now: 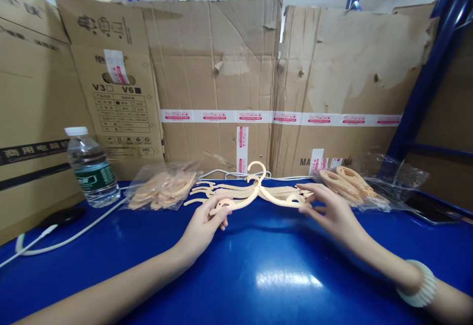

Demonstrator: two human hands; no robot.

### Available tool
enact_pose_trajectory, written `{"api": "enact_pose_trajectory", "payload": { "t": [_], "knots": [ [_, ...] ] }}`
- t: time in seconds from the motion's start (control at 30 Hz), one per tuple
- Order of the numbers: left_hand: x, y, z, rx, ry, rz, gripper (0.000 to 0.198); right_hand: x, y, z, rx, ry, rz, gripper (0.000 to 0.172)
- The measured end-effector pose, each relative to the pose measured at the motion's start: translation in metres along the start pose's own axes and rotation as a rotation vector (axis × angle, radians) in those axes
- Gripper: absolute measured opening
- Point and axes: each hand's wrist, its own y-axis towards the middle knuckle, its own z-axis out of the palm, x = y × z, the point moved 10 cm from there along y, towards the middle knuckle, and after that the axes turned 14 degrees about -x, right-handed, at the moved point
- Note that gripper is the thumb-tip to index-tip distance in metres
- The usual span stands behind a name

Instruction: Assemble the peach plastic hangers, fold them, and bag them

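Observation:
A beige plastic hanger (258, 189) with a curved hook rests on top of a flat pile of similar beige hanger pieces (207, 189) on the blue table (258, 266). My left hand (205, 224) is closed in a pinch on the hanger's left end, which has a round loop. My right hand (328, 209) pinches its right end with thumb and fingers. A white bracelet (419, 283) is on my right wrist.
A clear bag of beige parts (162, 189) lies to the left, another bag (354, 184) to the right. A water bottle (90, 167) stands at far left beside a white cable (66, 239). Cardboard boxes (221, 79) wall the back. A dark phone (430, 207) lies far right.

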Motion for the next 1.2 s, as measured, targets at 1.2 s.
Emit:
{"api": "enact_pose_trajectory", "payload": {
  "t": [1.2],
  "knots": [
    [-0.015,-0.033,0.034,0.11,-0.12,-0.023,0.024,0.065,-0.057,0.068,0.658,0.795,0.371,0.04]
  ]
}}
